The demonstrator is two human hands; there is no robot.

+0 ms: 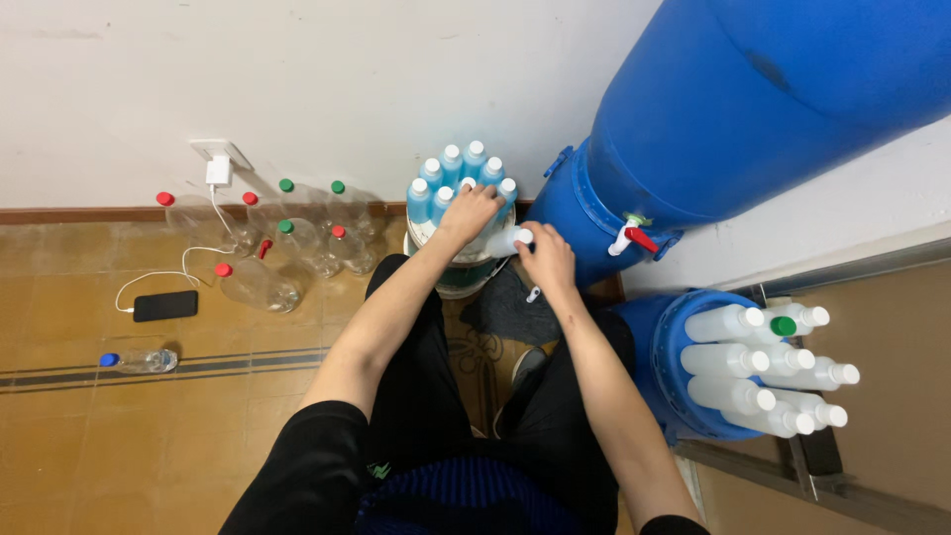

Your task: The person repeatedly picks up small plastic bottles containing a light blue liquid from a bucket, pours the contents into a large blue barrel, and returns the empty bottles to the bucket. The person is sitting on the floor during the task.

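Two hands up at the top middle of the frame, both on bottles. Left hand (470, 210) sits on top of the cluster of blue bottles (458, 176) standing upright on the bucket (458, 267), fingers curled narrow around one cap, though I can't tell exactly which. Right hand (547, 260) is closed around a white bottle (507, 241) lying tipped on its side, long axis running left-right, cap end toward the cluster. So that bottle sits just right of the standing ones, touching the right hand and nearly against the left. Blue barrel tap (634, 236) is just right of it.
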